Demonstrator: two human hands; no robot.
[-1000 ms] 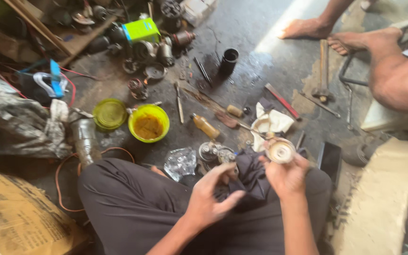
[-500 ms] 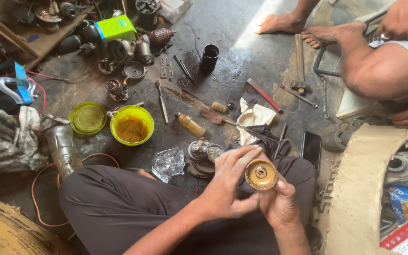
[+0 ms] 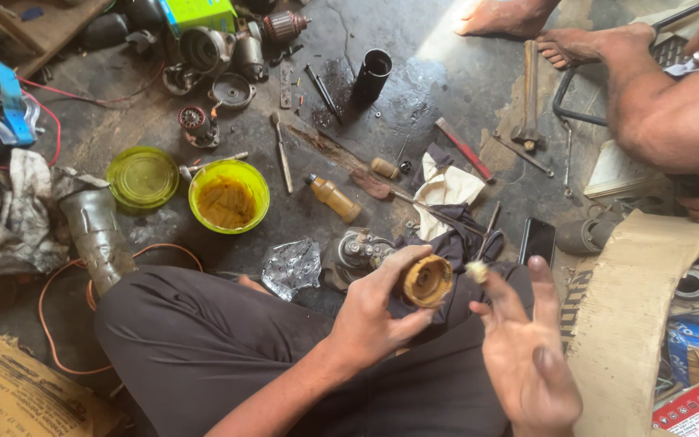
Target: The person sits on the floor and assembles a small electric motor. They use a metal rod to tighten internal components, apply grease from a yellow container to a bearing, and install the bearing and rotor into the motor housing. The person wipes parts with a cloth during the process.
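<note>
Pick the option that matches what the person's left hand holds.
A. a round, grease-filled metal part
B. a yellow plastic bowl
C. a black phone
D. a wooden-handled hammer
A: the left hand grips a round, grease-filled metal part over the lap; the right hand is open beside it.

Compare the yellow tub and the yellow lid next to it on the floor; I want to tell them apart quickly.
The yellow tub is deep and holds a brownish-orange paste; the yellow lid is flat and shallow, with nothing in it. The tub is a brighter, solid yellow, while the lid looks duller and see-through. The tub lies nearer the left hand, the lid farther off. Both are round, lie on the dark floor, and are untouched.
</note>
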